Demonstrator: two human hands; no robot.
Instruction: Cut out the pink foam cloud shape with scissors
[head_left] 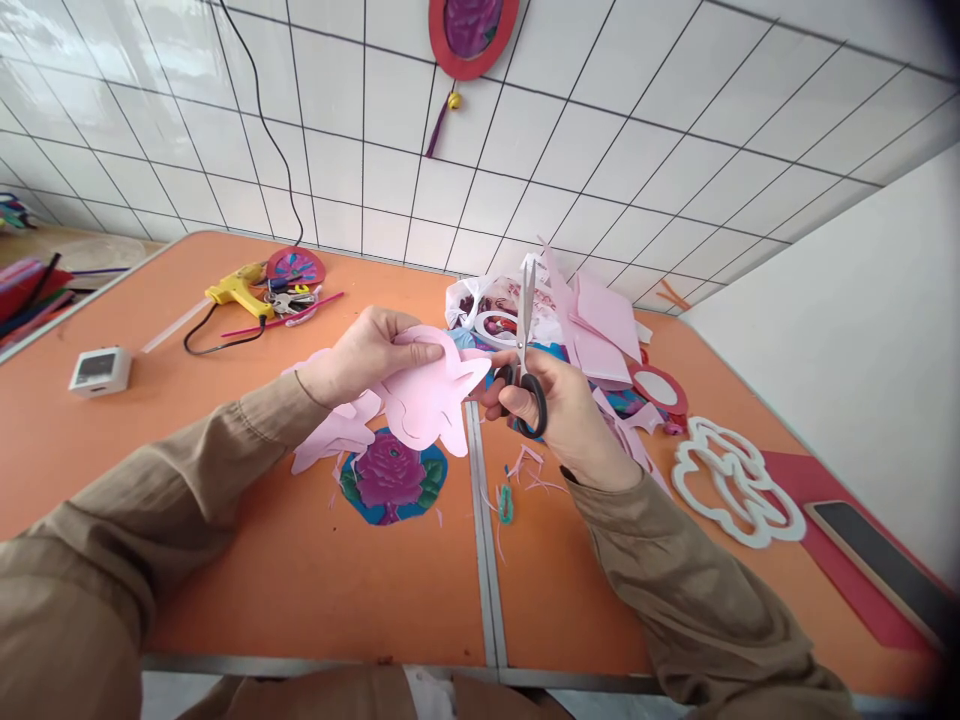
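1. Pink paper is the main thing in hand: a pink cutout (431, 400) with rounded lobes, held above the middle of the orange table (300, 590).
2. Left hand (360, 355) pinches the cutout's far left edge, thumb on top and fingers curled beneath.
3. Right hand (562, 415) grips the scissors (526, 350) just right of the cutout, with fingers through the black loops. The blades lie together and point to the far side.
4. Under the cutout, a purple flower picture (394, 480) lies flat on the table, with more pink scraps (330, 435) at its left.
5. A metal seam (484, 520) runs near to far across the table between the hands.
6. Far right of the scissors sits a pile of paper (600, 325) in pink and other colours.
7. A white looped frame (731, 480) lies to the right, touching a red sheet (840, 560) that carries a dark slab (885, 560).
8. Far left are a yellow glue gun (236, 290) and a red disc (296, 265); a small white box (99, 370) sits nearer, well apart from the hands.
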